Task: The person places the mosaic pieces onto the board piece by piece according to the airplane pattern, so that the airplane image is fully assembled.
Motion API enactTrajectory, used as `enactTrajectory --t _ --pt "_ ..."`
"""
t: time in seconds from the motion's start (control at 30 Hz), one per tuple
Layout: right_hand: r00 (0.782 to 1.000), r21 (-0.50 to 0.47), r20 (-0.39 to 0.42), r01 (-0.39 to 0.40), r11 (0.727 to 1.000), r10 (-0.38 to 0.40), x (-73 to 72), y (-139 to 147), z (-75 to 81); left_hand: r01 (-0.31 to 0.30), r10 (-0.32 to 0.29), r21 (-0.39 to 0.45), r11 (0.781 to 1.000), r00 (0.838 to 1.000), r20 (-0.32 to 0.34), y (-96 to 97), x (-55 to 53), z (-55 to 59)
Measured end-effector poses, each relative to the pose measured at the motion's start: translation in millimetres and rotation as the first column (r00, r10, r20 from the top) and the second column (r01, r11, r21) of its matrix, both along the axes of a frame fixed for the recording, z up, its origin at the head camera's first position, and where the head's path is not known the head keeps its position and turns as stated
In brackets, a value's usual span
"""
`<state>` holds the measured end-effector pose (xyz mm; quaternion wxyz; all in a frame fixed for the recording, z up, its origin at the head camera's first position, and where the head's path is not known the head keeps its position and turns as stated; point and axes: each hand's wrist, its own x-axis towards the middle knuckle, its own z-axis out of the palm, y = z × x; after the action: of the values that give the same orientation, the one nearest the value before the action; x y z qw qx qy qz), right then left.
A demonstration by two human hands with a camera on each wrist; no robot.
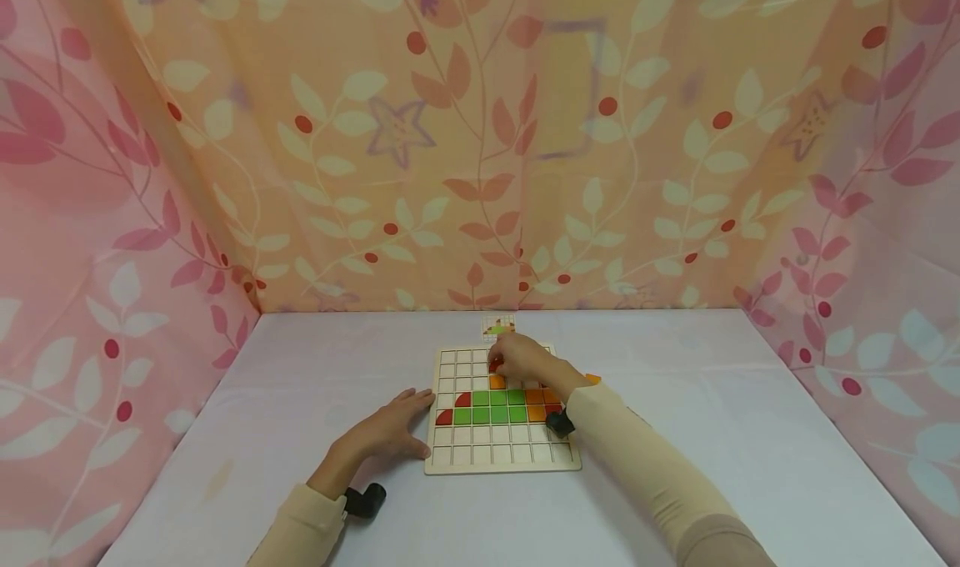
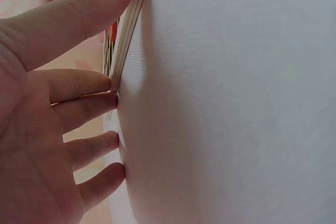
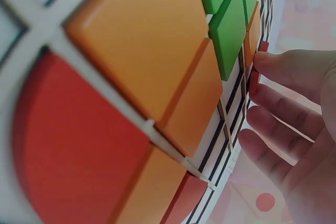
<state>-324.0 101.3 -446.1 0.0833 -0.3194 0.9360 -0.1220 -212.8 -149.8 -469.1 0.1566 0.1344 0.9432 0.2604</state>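
Observation:
A wooden grid board (image 1: 480,457) lies flat on the white table, partly filled with coloured tiles. Spread along its left edge is my left hand (image 1: 390,427), the thumb and fingertips touching the side. In the left wrist view the fingers look nearly straight and hold nothing. My right hand (image 1: 527,358) reaches over the upper part of the board. Its thumb and index finger pinch a small red tile (image 3: 255,80) at the grid, just above an orange tile (image 1: 497,381). Green tiles (image 1: 491,407) form two rows, with orange tiles (image 1: 535,405) to their right. Rounded red tiles (image 1: 445,418) sit at the ends.
A small pattern card (image 1: 497,325) lies behind the board, near the back curtain (image 1: 480,175). Some orange pieces (image 1: 592,378) show beyond the board's right edge, partly hidden by the right forearm. Floral cloth walls enclose the table (image 1: 300,367).

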Motion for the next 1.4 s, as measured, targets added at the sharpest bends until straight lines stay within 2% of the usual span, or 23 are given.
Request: enactTrajectory --t 0.43,0.67,0.77,0.93,1.17,1.4 --pt "1.000 -0.002 -0.024 -0.015 1.000 0.015 -2.7 3 -3.3 0.017 -0.017 -0.006 1.000 1.000 0.000 -0.4 -1.1 -0.7" --pt "0.999 -0.067 0.001 0.045 0.997 -0.045 -8.7 15 -0.9 0.016 -0.016 0.000 1.000 1.000 -0.004 -0.5 -1.2 -1.0" --pt "0.998 -0.077 -0.013 0.054 0.996 -0.055 -9.6 23 1.9 0.012 -0.012 0.002 1.000 1.000 -0.003 -0.6 -0.8 -0.4" --pt "0.998 -0.100 -0.021 0.062 0.993 -0.064 -5.8 39 10.7 0.001 -0.001 0.004 1.000 1.000 0.004 0.0 -1.2 -1.2" --pt "0.990 -0.154 0.013 0.141 0.978 -0.141 1.9 59 24.2 -0.012 0.012 -0.004 1.000 1.000 0.012 0.4 -1.5 -1.0" --pt "0.985 -0.192 0.019 0.169 0.967 -0.169 9.4 82 23.5 -0.004 0.004 -0.001 1.000 1.000 0.010 -0.2 -2.1 -2.8"
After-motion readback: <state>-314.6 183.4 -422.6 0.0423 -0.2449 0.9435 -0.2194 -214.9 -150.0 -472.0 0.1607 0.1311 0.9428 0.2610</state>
